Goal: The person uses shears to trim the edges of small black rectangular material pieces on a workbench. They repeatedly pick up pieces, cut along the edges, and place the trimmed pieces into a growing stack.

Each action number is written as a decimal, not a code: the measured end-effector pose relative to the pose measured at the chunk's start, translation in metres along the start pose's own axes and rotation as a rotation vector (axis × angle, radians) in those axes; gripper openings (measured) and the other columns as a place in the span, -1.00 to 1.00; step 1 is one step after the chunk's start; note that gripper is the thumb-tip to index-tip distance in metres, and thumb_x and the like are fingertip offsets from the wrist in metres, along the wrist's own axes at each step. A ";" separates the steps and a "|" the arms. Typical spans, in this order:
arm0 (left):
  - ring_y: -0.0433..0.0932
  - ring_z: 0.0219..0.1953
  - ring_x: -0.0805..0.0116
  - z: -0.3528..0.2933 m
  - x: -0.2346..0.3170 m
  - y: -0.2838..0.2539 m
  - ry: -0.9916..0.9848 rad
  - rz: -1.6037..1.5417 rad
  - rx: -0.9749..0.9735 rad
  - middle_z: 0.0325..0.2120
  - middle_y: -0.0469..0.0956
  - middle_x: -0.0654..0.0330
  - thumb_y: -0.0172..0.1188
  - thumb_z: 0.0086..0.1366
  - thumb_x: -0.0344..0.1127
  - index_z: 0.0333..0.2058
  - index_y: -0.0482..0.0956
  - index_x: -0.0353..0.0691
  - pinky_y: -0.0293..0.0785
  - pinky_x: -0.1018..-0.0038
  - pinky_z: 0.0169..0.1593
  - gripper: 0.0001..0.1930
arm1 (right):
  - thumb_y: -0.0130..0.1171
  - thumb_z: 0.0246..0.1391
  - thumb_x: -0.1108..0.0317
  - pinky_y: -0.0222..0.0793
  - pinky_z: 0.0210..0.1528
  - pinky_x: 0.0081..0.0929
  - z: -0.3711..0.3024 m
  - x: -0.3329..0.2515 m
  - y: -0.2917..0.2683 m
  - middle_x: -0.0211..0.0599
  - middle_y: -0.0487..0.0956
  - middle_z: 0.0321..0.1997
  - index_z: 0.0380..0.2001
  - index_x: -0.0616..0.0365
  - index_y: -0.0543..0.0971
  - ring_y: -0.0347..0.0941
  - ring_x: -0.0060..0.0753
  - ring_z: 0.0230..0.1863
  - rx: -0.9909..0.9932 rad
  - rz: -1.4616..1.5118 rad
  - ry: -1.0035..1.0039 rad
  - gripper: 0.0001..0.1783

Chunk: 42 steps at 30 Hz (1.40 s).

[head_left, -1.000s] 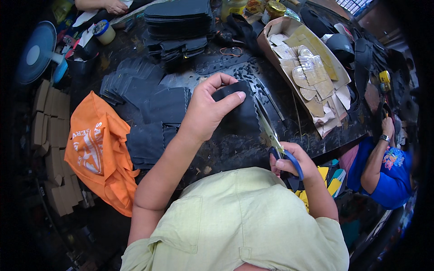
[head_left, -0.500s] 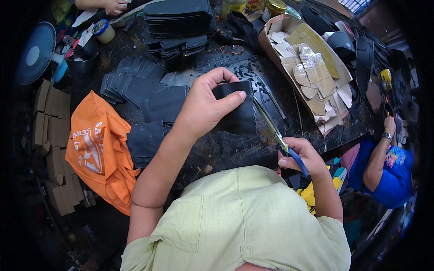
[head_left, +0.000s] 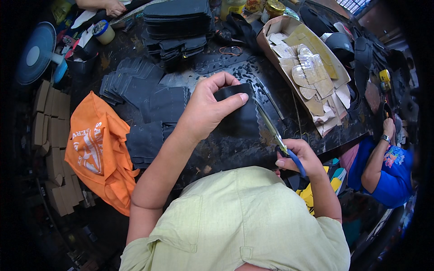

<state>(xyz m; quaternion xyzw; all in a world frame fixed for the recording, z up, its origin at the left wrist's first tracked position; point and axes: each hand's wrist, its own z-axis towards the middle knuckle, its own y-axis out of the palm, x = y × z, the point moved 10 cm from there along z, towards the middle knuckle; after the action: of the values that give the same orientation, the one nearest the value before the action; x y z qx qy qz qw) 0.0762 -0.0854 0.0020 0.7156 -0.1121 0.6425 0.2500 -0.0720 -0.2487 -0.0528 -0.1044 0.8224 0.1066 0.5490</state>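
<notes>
Between the thumb and fingers of my left hand (head_left: 211, 103) is a black leather piece (head_left: 239, 118), held up above the dark table. Its right edge is zigzag cut. My right hand (head_left: 300, 156) is closed round the blue handles of a pair of scissors (head_left: 270, 124). The blades point up and away, lying along the leather's right edge near my left thumb. Whether the tips are parted is hard to make out. Flat black leather pieces (head_left: 167, 101) lie on the table left of my left hand, partly behind my forearm.
A tall stack of black pieces (head_left: 177, 20) stands at the back. Right of it, a cardboard box (head_left: 280, 77) holds pale templates. Small black scraps (head_left: 247, 72) and a metal ruler-like strip (head_left: 271, 97) lie beyond my hands. An orange bag (head_left: 97, 149) hangs left; a co-worker (head_left: 391, 162) sits right.
My left hand and the leather have shifted very slightly down and to the right. The scissors and my right hand have moved a little against the leather's edge.
</notes>
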 end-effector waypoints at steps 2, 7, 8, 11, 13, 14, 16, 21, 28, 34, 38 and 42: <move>0.46 -0.29 0.65 -0.002 -0.007 0.005 -0.013 -0.101 0.022 -0.36 0.52 0.35 0.33 0.17 -0.43 -0.30 0.51 -0.25 0.42 0.65 -0.18 -0.83 | 0.35 0.04 0.38 0.27 -0.59 -0.70 0.002 0.005 0.006 -0.53 0.46 -0.60 -0.43 0.16 0.47 0.35 -0.74 -0.64 -0.019 0.106 0.034 -0.79; 0.50 -0.32 0.62 -0.009 -0.032 0.027 -0.108 -0.396 0.060 -0.35 0.55 0.31 0.31 0.21 -0.44 -0.26 0.48 -0.24 0.47 0.63 -0.20 -0.82 | 0.32 0.07 0.30 0.33 -0.42 -0.69 0.008 0.002 0.017 -0.50 0.49 -0.50 -0.35 0.17 0.48 0.40 -0.70 -0.51 0.025 0.175 0.001 -0.76; 0.51 -0.33 0.62 -0.011 -0.036 0.030 -0.127 -0.439 0.068 -0.35 0.56 0.30 0.30 0.21 -0.44 -0.26 0.48 -0.24 0.49 0.63 -0.21 -0.82 | 0.32 0.07 0.30 0.35 -0.38 -0.69 0.009 -0.002 0.019 -0.48 0.49 -0.48 -0.34 0.17 0.48 0.42 -0.69 -0.47 0.044 0.179 -0.043 -0.76; 0.55 -0.35 0.57 -0.012 -0.037 0.035 -0.114 -0.523 0.093 -0.35 0.58 0.24 0.27 0.23 -0.47 -0.27 0.46 -0.24 0.54 0.60 -0.23 -0.85 | 0.30 0.10 0.35 0.40 -0.27 -0.65 0.009 0.006 0.021 -0.45 0.52 -0.41 -0.27 0.19 0.50 0.44 -0.68 -0.37 0.086 0.167 0.017 -0.78; 0.56 -0.35 0.56 -0.013 -0.037 0.037 -0.096 -0.559 0.113 -0.35 0.58 0.23 0.26 0.24 -0.47 -0.27 0.46 -0.24 0.55 0.59 -0.23 -0.85 | 0.30 0.10 0.38 0.41 -0.27 -0.66 0.012 0.010 0.023 -0.47 0.52 -0.40 -0.22 0.22 0.51 0.45 -0.70 -0.37 0.144 0.168 0.005 -0.77; 0.56 -0.35 0.55 -0.013 -0.037 0.037 -0.085 -0.569 0.122 -0.36 0.58 0.23 0.25 0.24 -0.47 -0.27 0.45 -0.24 0.55 0.58 -0.23 -0.85 | 0.31 0.09 0.38 0.42 -0.29 -0.67 0.013 0.011 0.023 -0.47 0.52 -0.41 -0.22 0.22 0.51 0.45 -0.70 -0.39 0.163 0.173 -0.015 -0.76; 0.56 -0.34 0.55 -0.014 -0.038 0.038 -0.078 -0.580 0.128 -0.36 0.58 0.23 0.25 0.24 -0.48 -0.27 0.45 -0.24 0.55 0.58 -0.23 -0.85 | 0.32 0.08 0.37 0.42 -0.32 -0.69 0.013 0.015 0.021 -0.48 0.52 -0.42 -0.22 0.23 0.52 0.45 -0.71 -0.41 0.228 0.156 -0.015 -0.75; 0.55 -0.30 0.57 -0.010 -0.037 0.031 -0.091 -0.485 0.123 -0.34 0.58 0.22 0.27 0.23 -0.48 -0.24 0.46 -0.27 0.51 0.60 -0.18 -0.82 | 0.33 0.07 0.37 0.43 -0.38 -0.70 0.004 0.014 0.013 -0.50 0.52 -0.47 -0.28 0.24 0.54 0.46 -0.72 -0.47 0.257 0.098 0.033 -0.78; 0.53 -0.26 0.59 0.001 -0.007 -0.001 0.038 0.065 0.068 -0.32 0.62 0.23 0.33 0.17 -0.41 -0.22 0.56 -0.29 0.44 0.62 -0.13 -0.79 | 0.30 0.10 0.33 0.32 -0.51 -0.69 -0.003 0.002 0.009 -0.45 0.48 -0.55 -0.42 0.15 0.45 0.36 -0.71 -0.58 -0.026 0.169 0.023 -0.78; 0.53 -0.28 0.59 0.003 0.000 -0.003 0.053 0.155 0.041 -0.33 0.63 0.22 0.35 0.13 -0.39 -0.27 0.58 -0.29 0.43 0.61 -0.13 -0.80 | 0.29 0.10 0.39 0.38 -0.51 -0.65 -0.004 -0.004 0.005 -0.45 0.47 -0.57 -0.44 0.16 0.43 0.41 -0.67 -0.58 -0.066 0.112 0.028 -0.79; 0.53 -0.31 0.59 0.004 0.006 -0.004 0.095 0.222 0.047 -0.36 0.63 0.23 0.35 0.12 -0.38 -0.27 0.58 -0.29 0.44 0.60 -0.15 -0.79 | 0.30 0.09 0.43 0.39 -0.54 -0.63 -0.002 -0.004 0.003 -0.45 0.46 -0.59 -0.46 0.16 0.43 0.42 -0.67 -0.61 -0.053 0.090 0.049 -0.79; 0.53 -0.34 0.59 0.005 0.007 -0.003 0.101 0.203 0.046 -0.39 0.63 0.23 0.35 0.11 -0.38 -0.27 0.58 -0.29 0.45 0.60 -0.18 -0.79 | 0.33 0.07 0.43 0.38 -0.56 -0.64 -0.001 -0.003 0.000 -0.47 0.46 -0.62 -0.49 0.16 0.43 0.41 -0.69 -0.64 -0.014 0.054 0.055 -0.76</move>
<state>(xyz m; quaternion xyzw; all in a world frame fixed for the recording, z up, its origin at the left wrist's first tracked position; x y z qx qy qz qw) 0.0831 -0.0848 0.0081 0.6728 -0.1564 0.7022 0.1727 -0.0720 -0.2490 -0.0499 -0.0888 0.8391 0.1241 0.5221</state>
